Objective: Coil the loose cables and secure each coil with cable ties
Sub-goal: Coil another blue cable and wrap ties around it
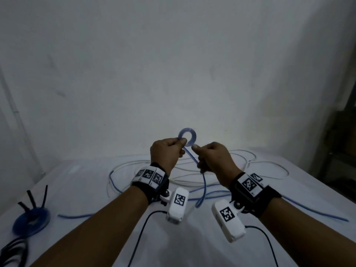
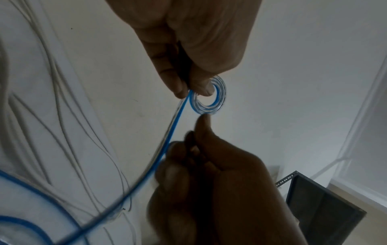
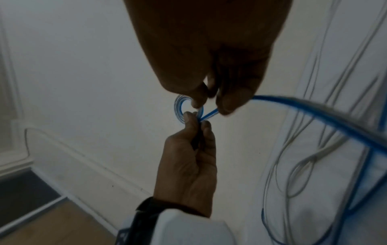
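I am winding the blue cable (image 1: 202, 186) into a small tight coil (image 1: 187, 137), held up at the centre of the head view against the white wall, above the table (image 1: 96, 237). To do this well, I judge I should keep each new turn flat against the last, feed slack evenly so the ring neither springs open nor twists, and not let go with the pinching hand until a cable tie is on

My left hand (image 1: 165, 154) has thumb and forefinger closed on the coil's lower left edge, the other fingers curled. My right hand (image 1: 212, 158) is curled round the cable just below the coil, its thumb tip touching the coil's lower right rim

The rest of the blue cable trails down between my wrists and across the table; a loose white cable (image 1: 265, 166) lies behind my hands. At lower left a finished blue coil (image 1: 30, 221) lies with black cable ties (image 1: 30, 197) sticking up from it
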